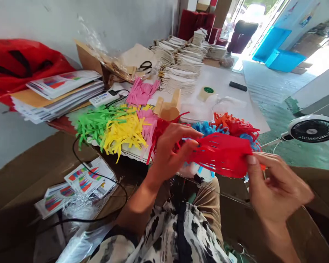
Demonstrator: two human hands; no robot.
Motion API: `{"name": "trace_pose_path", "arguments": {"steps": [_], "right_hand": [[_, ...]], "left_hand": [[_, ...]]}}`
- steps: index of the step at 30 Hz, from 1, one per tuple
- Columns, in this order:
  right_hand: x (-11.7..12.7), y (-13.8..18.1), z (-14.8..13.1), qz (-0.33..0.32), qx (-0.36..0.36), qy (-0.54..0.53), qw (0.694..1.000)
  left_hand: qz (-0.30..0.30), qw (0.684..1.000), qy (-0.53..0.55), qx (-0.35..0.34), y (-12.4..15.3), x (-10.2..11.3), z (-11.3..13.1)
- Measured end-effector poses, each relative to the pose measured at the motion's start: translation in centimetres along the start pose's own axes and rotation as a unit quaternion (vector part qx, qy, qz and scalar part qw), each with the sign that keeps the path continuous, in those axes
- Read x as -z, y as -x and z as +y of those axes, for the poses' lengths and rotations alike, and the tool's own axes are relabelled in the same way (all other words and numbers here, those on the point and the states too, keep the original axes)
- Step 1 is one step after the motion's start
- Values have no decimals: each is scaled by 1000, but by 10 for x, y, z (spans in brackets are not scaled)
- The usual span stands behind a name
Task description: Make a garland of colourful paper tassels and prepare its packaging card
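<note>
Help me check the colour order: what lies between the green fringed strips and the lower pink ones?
A pile of yellow fringed strips lies between the green strips and the lower pink strips in the head view.

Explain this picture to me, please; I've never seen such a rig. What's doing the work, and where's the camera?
There is no machine: a camera worn on the person's head looks forward and down at two bare hands. The right hand pinches one end of a red fringed sheet. The left hand is at its cut strips; its grip is unclear. The table bears green fringes, yellow fringes, pink fringes and a tape roll.
</note>
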State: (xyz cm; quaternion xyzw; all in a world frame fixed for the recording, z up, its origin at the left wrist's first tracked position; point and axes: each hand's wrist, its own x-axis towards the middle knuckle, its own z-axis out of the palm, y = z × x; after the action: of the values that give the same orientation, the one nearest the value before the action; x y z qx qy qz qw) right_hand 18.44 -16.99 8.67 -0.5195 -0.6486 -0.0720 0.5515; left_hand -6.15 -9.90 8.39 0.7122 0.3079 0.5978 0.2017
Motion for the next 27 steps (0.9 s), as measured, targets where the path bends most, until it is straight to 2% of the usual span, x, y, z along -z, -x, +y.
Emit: {"name": "trace_pose_path", "arguments": {"steps": [3, 8, 10, 12, 14, 16, 18, 20, 22, 24, 27], "right_hand": [[-3, 5, -11, 10, 26, -22, 999], [18, 21, -10, -30, 7, -18, 999], [31, 27, -7, -72, -27, -41, 996], [44, 29, -5, -123, -95, -87, 984], [52, 29, -2, -176, -167, -157, 957], [55, 31, 4, -245, -222, -235, 914], [54, 40, 14, -324, -277, -297, 854], [52, 56, 25, -357, -337, -338, 803], [52, 72, 36, -339, -381, -360, 781], [54, 81, 42, -319, -404, -370, 773], [57, 73, 47, -323, -436, -355, 761]], "left_hand": [[-70, 997, 15, -3, 6, -25, 28], [-141, 990, -15, 9, 10, -48, 36], [-196, 980, 17, 31, 8, -49, 40], [-277, 954, 98, 67, 6, -48, 45], [-364, 903, 195, 118, 5, -48, 51], [-429, 842, 272, 182, 8, -51, 54], [-464, 786, 321, 253, 14, -55, 53], [-467, 749, 350, 313, 19, -57, 50], [-452, 738, 358, 352, 21, -56, 45], [-443, 738, 343, 375, 20, -51, 40], [-448, 763, 274, 376, 11, -40, 31]]}}
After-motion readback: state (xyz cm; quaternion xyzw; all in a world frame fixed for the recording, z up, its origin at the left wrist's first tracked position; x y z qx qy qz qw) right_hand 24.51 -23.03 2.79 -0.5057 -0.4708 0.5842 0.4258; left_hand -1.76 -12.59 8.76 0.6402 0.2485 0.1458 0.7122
